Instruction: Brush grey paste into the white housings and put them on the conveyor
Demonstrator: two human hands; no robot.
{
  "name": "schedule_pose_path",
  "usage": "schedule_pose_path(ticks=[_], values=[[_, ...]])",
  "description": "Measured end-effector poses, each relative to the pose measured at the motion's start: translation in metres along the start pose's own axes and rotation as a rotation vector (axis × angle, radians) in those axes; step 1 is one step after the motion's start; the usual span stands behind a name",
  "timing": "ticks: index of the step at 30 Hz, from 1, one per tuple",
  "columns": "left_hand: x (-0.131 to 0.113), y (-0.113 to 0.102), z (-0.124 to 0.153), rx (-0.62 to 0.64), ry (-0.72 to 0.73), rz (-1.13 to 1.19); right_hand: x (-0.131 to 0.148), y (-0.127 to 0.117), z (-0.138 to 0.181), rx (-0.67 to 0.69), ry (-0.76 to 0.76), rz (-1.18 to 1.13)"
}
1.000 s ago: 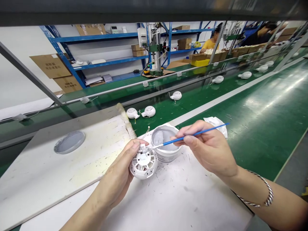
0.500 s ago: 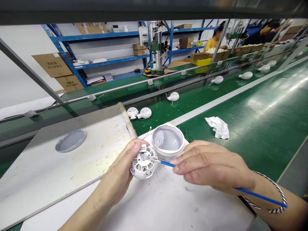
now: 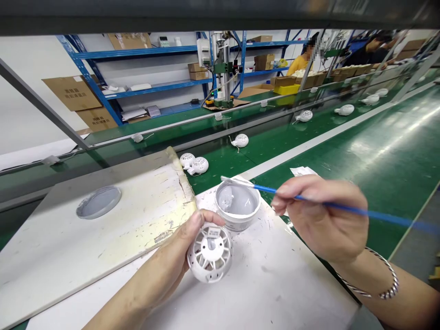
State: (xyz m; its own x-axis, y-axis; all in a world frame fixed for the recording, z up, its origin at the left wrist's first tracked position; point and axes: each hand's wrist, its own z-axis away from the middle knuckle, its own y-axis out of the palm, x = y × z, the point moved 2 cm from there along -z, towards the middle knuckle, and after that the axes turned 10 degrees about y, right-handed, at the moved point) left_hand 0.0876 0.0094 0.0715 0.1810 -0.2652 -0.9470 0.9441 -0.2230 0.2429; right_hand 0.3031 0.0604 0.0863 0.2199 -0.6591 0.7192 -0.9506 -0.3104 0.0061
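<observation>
My left hand (image 3: 175, 261) grips a round white slotted plastic housing (image 3: 210, 253) just above the white work board (image 3: 247, 293), thumb on its upper rim. My right hand (image 3: 323, 215) pinches a thin blue-handled brush (image 3: 309, 199), whose tip lies on the far rim of a white tub of grey paste (image 3: 238, 205). The tub stands just beyond the housing. A metal bracelet (image 3: 385, 279) circles my right wrist.
A grey tub lid (image 3: 98, 202) lies on a worn slab (image 3: 68, 238) to the left. Several white housings (image 3: 194, 163) ride the green conveyor (image 3: 360, 151). Crumpled paper (image 3: 302, 171) shows behind my right hand. Blue shelves with cartons, a press machine (image 3: 222, 68) and other people stand beyond.
The brush tip left the housing's centre and swung up to the tub's far rim. My left hand brought the housing lower and nearer. The housings on the conveyor drifted left.
</observation>
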Motion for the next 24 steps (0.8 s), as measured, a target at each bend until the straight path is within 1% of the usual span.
schedule_pose_path(ticks=[2,4,6,7,11,13,15,18,19,24], values=[[-0.002,0.004,0.005,0.087,-0.023,-0.049,0.004,0.007,0.001,0.185,-0.135,0.242],[-0.006,0.009,0.010,0.163,-0.018,-0.121,0.004,0.015,0.003,0.366,-0.133,0.380],[-0.011,0.012,0.012,0.222,-0.005,-0.165,0.003,0.021,0.004,0.455,-0.124,0.414],[-0.013,0.014,0.013,0.243,-0.001,-0.175,0.004,0.022,0.004,0.476,-0.158,0.429],[-0.013,0.016,0.014,0.274,-0.022,-0.193,0.011,0.019,0.000,0.499,-0.424,0.595],[-0.008,0.017,0.014,0.261,-0.035,-0.230,0.011,0.016,-0.001,0.510,-0.486,0.647],[-0.002,0.018,0.014,0.213,-0.040,-0.297,0.010,0.014,-0.001,0.485,-0.474,0.647],[0.004,0.022,0.013,0.125,-0.005,-0.349,0.008,0.016,0.004,0.386,-0.452,0.645],[0.004,0.023,0.013,0.105,0.014,-0.334,0.008,0.018,0.006,0.368,-0.456,0.657],[-0.002,0.026,0.015,-0.017,0.112,-0.212,0.015,0.025,0.012,0.358,-0.465,0.717]])
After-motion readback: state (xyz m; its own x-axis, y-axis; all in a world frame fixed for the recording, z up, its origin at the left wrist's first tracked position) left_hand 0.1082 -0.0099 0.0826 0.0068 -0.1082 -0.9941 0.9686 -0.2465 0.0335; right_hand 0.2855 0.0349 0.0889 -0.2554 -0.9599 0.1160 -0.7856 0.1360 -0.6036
